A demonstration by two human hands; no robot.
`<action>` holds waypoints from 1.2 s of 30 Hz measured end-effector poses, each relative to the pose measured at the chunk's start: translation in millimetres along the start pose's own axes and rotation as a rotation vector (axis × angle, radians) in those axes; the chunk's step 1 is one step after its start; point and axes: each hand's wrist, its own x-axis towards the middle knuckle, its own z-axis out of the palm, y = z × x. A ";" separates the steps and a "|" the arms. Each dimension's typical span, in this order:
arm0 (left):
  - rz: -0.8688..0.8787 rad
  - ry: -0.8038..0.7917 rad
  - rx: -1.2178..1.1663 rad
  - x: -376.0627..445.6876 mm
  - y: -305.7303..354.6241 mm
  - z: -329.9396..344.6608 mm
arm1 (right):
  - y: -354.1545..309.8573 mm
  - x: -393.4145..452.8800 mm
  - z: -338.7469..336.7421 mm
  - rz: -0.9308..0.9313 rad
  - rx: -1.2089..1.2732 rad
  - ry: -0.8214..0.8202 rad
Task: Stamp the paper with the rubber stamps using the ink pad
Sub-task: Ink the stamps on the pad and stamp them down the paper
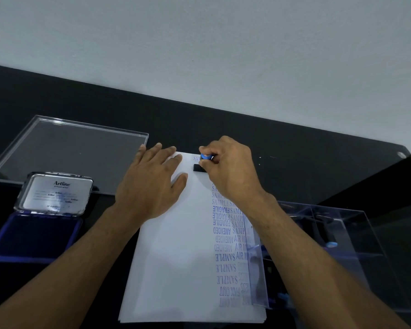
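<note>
A black table (294, 162) meets a pale wall (199, 43). The right hand (228, 167) pinches a blue-handled stamp (205, 157) onto blue-stamped white paper (176, 257); the left hand's (150, 184) spread, straight fingers flatten it.

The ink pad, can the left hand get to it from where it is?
Probably yes. The ink pad lies open at the left, its lid tipped back. The left hand rests flat on the paper, holding nothing, and only bare dark table shows between them.

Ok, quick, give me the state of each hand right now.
Left hand: open, fingers straight, pressing flat on the paper.
Right hand: closed on the rubber stamp, held down on the paper.
</note>
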 end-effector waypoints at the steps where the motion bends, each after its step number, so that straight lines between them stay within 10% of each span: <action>1: 0.001 0.003 0.000 -0.2 -0.1 -0.1 | 0.0 -0.2 -0.2 -0.006 0.001 0.005; 36: 0.004 0.003 -0.005 0.1 -1.0 0.6 | -1.2 1.1 -1.9 0.041 0.000 -0.027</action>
